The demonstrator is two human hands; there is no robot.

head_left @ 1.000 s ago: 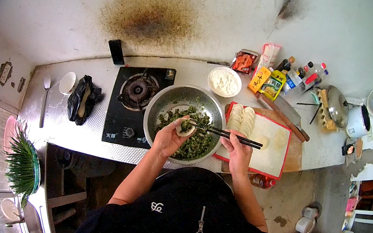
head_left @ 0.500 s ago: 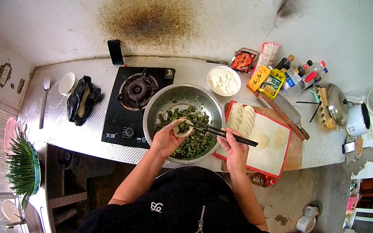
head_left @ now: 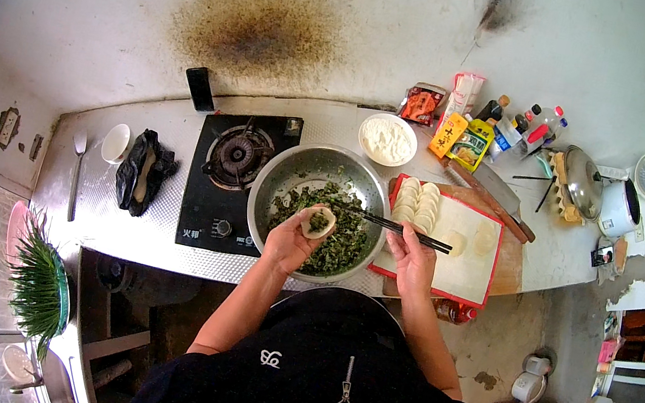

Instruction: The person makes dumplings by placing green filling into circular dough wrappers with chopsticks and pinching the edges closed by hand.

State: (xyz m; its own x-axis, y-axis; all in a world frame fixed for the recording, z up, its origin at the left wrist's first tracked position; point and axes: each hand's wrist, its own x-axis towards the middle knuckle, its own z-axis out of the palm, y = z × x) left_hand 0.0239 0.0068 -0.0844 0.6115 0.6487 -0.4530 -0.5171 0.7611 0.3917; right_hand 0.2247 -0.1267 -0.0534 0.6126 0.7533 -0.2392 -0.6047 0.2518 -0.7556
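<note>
In my left hand (head_left: 289, 246) rests a round dumpling wrapper (head_left: 323, 231), cupped by the fingers, with dark green chopped filling on it. Beneath it stands a wide steel bowl (head_left: 266, 179) partly filled with chopped green filling (head_left: 334, 260). My right hand (head_left: 413, 261) grips a pair of dark chopsticks (head_left: 388, 223), their tips over the filling to the right of the wrapper. Right of the bowl, two rows of overlapping pale wrappers (head_left: 417, 205) lie on a red-edged white mat (head_left: 455, 281). A few single wrappers lie flat there too.
A gas stove (head_left: 208, 212) sits left of the bowl, beside a black plastic bag (head_left: 139, 186). Behind stands a bowl of white flour (head_left: 388, 140). A cleaver (head_left: 493, 188) lies at the mat's far edge, near seasoning packets (head_left: 470, 146) and bottles (head_left: 525, 129).
The chopsticks have drawn back to the right, away from the wrapper. Its filling now shows uncovered. My left hand has barely moved.
</note>
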